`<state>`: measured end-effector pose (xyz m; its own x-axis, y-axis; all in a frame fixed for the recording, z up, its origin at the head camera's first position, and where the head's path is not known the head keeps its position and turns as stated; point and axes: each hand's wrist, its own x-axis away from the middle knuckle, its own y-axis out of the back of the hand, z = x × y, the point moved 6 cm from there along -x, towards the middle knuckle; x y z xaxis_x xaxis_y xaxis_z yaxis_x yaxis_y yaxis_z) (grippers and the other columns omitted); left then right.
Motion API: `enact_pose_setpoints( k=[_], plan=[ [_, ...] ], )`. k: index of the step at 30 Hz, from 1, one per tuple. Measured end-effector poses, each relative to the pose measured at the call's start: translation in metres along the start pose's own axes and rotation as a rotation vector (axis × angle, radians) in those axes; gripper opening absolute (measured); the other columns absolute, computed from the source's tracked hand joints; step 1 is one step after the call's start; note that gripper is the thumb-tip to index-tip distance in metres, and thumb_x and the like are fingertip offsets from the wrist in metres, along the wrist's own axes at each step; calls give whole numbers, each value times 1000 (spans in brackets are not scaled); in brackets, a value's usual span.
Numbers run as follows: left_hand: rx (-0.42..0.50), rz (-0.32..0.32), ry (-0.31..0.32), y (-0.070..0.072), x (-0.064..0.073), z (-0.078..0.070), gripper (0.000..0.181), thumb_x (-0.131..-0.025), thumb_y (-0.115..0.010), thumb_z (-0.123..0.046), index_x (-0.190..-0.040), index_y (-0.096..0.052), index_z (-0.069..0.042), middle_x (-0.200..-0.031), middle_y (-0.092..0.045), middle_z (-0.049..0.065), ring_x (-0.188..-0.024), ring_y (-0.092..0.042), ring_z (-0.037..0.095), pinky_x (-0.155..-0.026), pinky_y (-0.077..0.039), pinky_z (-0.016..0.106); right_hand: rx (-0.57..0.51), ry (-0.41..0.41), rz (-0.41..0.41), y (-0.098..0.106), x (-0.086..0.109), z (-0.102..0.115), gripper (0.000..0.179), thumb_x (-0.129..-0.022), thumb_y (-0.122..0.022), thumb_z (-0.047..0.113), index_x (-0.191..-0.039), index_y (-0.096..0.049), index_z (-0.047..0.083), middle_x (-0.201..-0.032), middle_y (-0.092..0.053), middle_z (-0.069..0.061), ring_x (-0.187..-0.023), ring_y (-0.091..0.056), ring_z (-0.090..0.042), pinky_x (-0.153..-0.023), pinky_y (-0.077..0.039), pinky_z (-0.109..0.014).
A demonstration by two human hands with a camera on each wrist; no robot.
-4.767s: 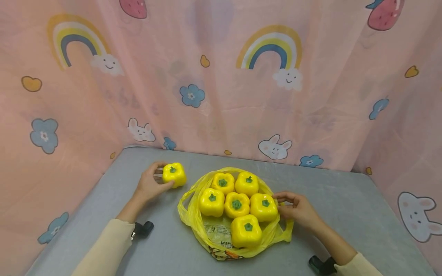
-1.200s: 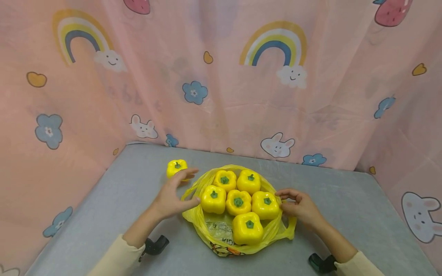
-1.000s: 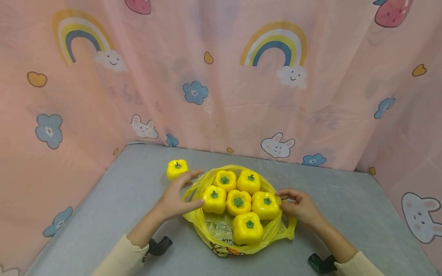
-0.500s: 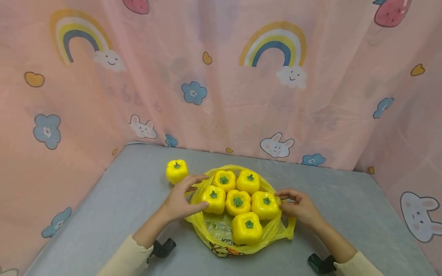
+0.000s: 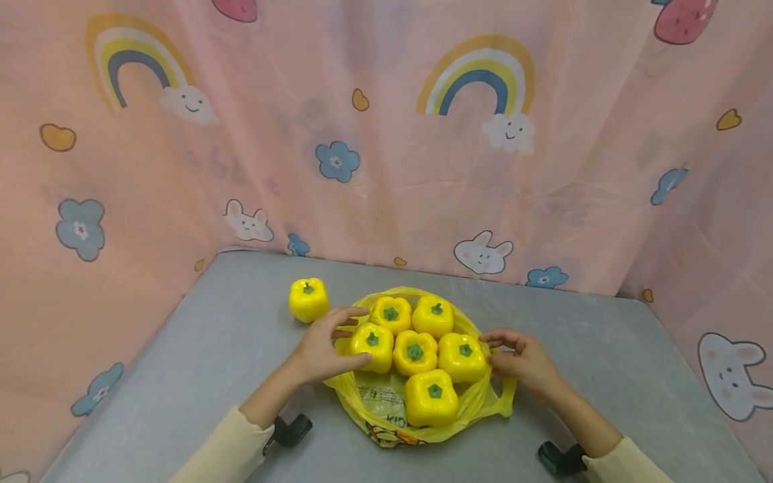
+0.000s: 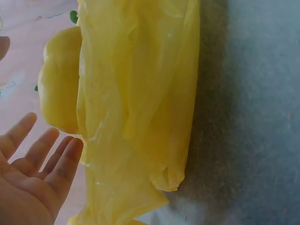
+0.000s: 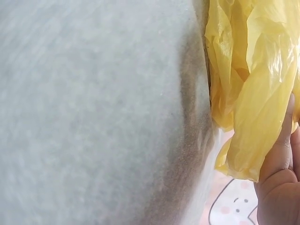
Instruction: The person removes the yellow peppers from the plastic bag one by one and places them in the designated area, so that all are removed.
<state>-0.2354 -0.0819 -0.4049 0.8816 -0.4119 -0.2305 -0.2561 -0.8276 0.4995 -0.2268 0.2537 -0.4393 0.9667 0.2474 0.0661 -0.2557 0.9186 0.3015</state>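
Several yellow bell peppers with green stems sit in a spread yellow plastic bag (image 5: 350, 402). At the bag's left side, my left hand (image 5: 320, 350) reaches over the rim with thumb and fingers apart, around the leftmost pepper (image 5: 377, 350). In the left wrist view that hand (image 6: 37, 173) has loosely extended fingers below a pepper (image 6: 61, 84) that bulges above the plastic. My right hand (image 5: 527, 365) holds the bag's right rim between fingers and thumb; its fingers are partly hidden behind the yellow plastic (image 7: 262, 117) in the right wrist view. A single pepper (image 5: 308, 300) stands outside the bag.
The grey tabletop (image 5: 580, 335) extends around the bag. A pink curtain (image 5: 386, 134) with rainbows and bunnies hangs behind and at both sides. Dark camera mounts (image 5: 292, 431) jut from the wrists close to the table.
My left hand has let go of the pepper it held left of the bag and moved right, to the leftmost pepper in the bag. The right hand stays at the rim.
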Motion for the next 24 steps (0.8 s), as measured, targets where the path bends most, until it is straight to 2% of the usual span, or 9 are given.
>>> enact_pose_setpoints(
  k=[11,24],
  plan=[
    [-71,6,3,-5,-4,2,59,-74,-81,-27,-127,-58,-12,-130,-57,8,-114,-58,27,-94,-54,40,17,9,5,0,0,3,40,-86,-62,3,-122,-53,-12,-103,-58,-16,-74,-69,-13,-69,-60,-32],
    [-209,9,15,-11,-8,3,63,-69,-83,-30,-125,-60,-14,-126,-60,1,-113,-56,15,-93,-53,34,13,3,-5,0,1,1,40,-86,-62,3,-122,-53,-12,-106,-58,-20,-75,-69,-13,-70,-61,-34]
  ],
)
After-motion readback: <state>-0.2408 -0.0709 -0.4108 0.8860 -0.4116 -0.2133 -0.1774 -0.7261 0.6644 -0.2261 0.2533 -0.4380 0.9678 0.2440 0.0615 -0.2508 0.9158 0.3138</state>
